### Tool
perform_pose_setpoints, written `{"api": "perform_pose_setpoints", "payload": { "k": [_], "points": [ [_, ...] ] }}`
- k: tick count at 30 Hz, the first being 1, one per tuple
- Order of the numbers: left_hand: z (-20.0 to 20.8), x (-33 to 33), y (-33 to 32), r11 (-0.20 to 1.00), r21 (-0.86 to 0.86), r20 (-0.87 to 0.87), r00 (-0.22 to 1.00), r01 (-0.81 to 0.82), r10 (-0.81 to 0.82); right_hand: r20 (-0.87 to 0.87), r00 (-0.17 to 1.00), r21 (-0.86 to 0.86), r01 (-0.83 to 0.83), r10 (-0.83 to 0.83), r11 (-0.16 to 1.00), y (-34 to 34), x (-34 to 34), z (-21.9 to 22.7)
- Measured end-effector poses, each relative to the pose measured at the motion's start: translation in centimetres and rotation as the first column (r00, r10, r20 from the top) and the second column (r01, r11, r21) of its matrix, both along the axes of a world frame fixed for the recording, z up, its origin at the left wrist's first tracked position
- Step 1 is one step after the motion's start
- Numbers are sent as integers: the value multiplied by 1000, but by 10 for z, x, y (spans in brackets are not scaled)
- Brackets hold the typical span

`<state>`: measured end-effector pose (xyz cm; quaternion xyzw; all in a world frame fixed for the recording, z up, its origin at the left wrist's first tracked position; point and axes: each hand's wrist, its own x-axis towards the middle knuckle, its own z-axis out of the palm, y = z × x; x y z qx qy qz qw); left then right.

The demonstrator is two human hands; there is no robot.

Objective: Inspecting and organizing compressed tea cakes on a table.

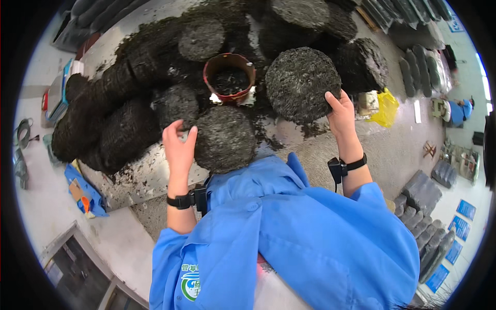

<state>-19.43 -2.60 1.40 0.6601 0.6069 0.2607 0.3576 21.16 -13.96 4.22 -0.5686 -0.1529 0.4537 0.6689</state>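
Head: dark disc (303, 85), face toward camera

The wide fisheye view looks down from head height, upright, its round field darkening to black all about. It faces forward over the blue coat (330, 232), which sits nearest, with the left hand (179, 150) and right hand (342, 118) close beyond it and the worktable (151, 166) stretching to the far side. Wall notices (459, 227) at near right tilt along the curved edge.
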Motion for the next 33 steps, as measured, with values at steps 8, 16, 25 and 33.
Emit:
{"api": "perform_pose_setpoints", "payload": {
  "k": [8,16,25,33],
  "points": [
    [-14,15,-32,997,18,-384,921,73,-60,277,959,-2,61,-58,998,-15,38,-31],
    [-18,6,-29,986,147,-445,896,76,-3,762,426,-384,-310,488,870,-19,-87,-25],
    [-19,-11,-25,990,-140,-165,985,22,-45,512,608,-363,-487,607,794,21,-155,-57],
    [-9,-21,-38,901,-433,384,901,-16,201,140,830,-297,-485,540,823,38,-157,-37]
  ]
}}
